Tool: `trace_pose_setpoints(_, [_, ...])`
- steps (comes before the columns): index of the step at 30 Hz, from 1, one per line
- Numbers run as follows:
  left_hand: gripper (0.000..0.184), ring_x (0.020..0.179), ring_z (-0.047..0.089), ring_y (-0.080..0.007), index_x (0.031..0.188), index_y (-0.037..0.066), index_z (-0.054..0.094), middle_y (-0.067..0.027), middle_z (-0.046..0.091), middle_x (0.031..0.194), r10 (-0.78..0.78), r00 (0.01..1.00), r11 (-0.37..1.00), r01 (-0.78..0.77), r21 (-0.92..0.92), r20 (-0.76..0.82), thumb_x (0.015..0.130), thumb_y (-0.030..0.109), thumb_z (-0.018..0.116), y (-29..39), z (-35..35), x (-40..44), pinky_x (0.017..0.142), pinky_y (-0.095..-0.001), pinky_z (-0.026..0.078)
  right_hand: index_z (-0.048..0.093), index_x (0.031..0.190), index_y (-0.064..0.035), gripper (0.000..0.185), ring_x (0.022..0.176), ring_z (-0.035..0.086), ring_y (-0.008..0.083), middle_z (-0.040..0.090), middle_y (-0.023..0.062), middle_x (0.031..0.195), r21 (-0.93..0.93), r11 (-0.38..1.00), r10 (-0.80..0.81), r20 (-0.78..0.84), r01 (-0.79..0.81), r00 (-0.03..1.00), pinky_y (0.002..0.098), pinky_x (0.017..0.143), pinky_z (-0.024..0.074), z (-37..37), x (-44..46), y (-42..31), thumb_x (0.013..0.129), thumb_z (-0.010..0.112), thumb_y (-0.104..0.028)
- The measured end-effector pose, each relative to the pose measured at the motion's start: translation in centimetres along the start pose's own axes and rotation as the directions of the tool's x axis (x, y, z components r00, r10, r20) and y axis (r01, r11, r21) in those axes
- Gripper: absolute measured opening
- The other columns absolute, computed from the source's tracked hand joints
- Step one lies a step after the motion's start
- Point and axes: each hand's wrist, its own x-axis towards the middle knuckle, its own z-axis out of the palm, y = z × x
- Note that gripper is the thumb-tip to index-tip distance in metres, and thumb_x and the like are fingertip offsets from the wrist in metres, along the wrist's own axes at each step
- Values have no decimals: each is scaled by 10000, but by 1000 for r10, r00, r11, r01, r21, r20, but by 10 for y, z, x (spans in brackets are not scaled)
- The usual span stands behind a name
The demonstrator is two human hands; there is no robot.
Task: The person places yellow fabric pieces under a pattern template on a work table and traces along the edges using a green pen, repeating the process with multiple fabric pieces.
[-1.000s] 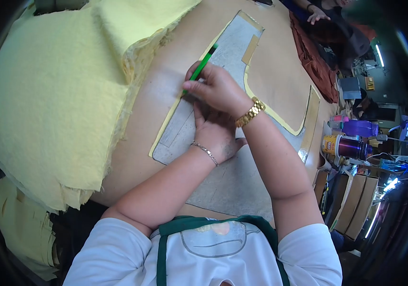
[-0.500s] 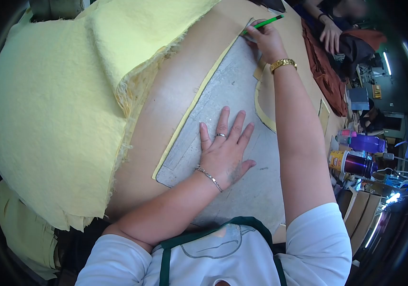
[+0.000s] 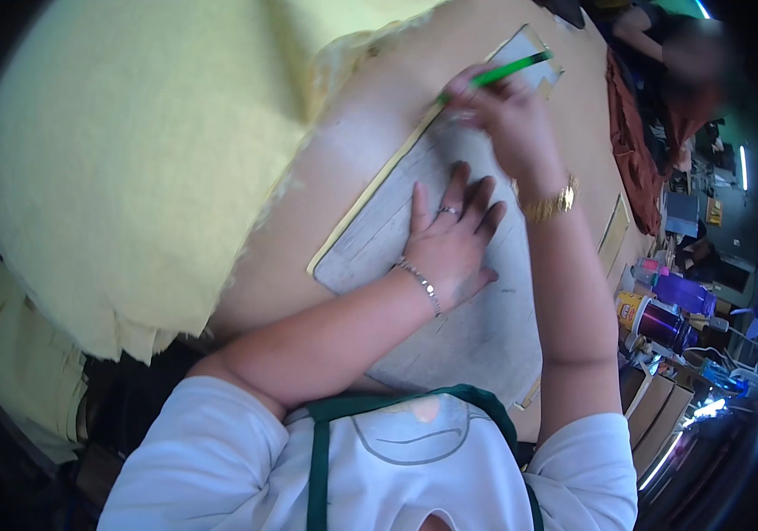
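A flat grey pattern template (image 3: 463,341) lies on the table, with a narrow margin of yellow material (image 3: 343,226) showing along its left edge. Fingers spread, my left hand (image 3: 451,232) rests flat on the template's middle and holds nothing. Farther up the same long edge, my right hand (image 3: 504,115) grips a green pencil (image 3: 520,67). The pencil's dark end points up and right, and its lower tip is near the left edge; motion blur hides whether it touches.
A large sheet of yellow fabric (image 3: 140,177) with frayed edges lies bunched at the left. Reddish-brown cloth (image 3: 631,142) is at the far right, by another person (image 3: 649,35). A purple bottle (image 3: 684,294) and a yellow cup (image 3: 631,311) stand along the right side.
My right hand has moved with the pencil from the template's far corner down along its left edge, leaving that corner uncovered. My left hand stays flat on the template. The whole view has shifted.
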Motion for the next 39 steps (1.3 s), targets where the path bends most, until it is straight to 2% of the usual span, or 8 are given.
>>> trace_pose_setpoints(4, [613,1283,84,-311,1323,128,194,-122,182,1373,53,981,991,-29,129,-185,835,497,227,-13,33,10,1027,-439,108,565,805,-31,140,685,510,61,565,-7,710,-175,983,10,372,59,928,201,623,409,61,-66,6,749,641,-136])
trace_pose_setpoints(7, [629,1289,49,-308,1336,135,133,-137,93,1391,129,989,835,-144,531,66,829,499,208,-14,10,2,1021,-474,136,567,806,-38,154,650,492,61,562,-9,674,-270,962,153,412,-39,898,195,614,390,76,-80,-4,752,641,-162])
trace_pose_setpoints(12, [673,1273,32,-381,1338,118,113,-156,45,1392,130,992,775,-97,625,-7,808,487,302,-15,17,-2,951,-602,168,570,821,-46,176,616,483,65,565,-4,666,-315,941,41,464,121,885,205,596,386,83,-84,1,749,644,-188])
trace_pose_setpoints(18, [676,1273,30,-383,1334,111,149,-155,66,1390,177,982,961,-158,228,-64,801,468,361,-15,8,-6,923,-632,171,572,818,-48,180,593,471,70,555,-8,655,-281,956,65,480,82,875,212,599,381,86,-84,1,748,643,-199])
trace_pose_setpoints(24, [651,1275,38,-375,1330,127,179,-148,93,1388,129,991,916,-105,387,-36,809,481,343,-16,18,-1,930,-636,125,566,824,-55,165,582,453,59,552,-13,662,-432,885,36,438,175,898,224,573,377,83,-84,-3,758,632,-190])
trace_pose_setpoints(27, [630,1275,66,-358,1331,153,180,-131,103,1390,16,954,908,-140,-396,-300,816,487,326,-18,61,14,947,-626,64,557,847,-52,165,625,471,56,557,-8,685,-427,884,-50,318,190,947,223,598,394,62,-69,9,756,633,-167])
trace_pose_setpoints(30, [648,1275,71,-321,1305,157,259,-92,134,1386,-15,999,984,8,179,36,779,502,412,-1,4,1,949,-618,22,543,874,-46,156,736,512,72,570,7,761,-324,943,-24,155,74,988,231,679,430,29,-38,14,762,623,-119])
trace_pose_setpoints(39, [684,1283,-23,-309,1288,154,304,-76,121,1382,32,999,999,-32,-32,4,719,429,564,-2,2,0,907,-655,59,530,905,-54,157,756,537,84,577,14,862,-215,974,-105,-154,71,982,213,619,434,-84,84,40,804,578,-165])
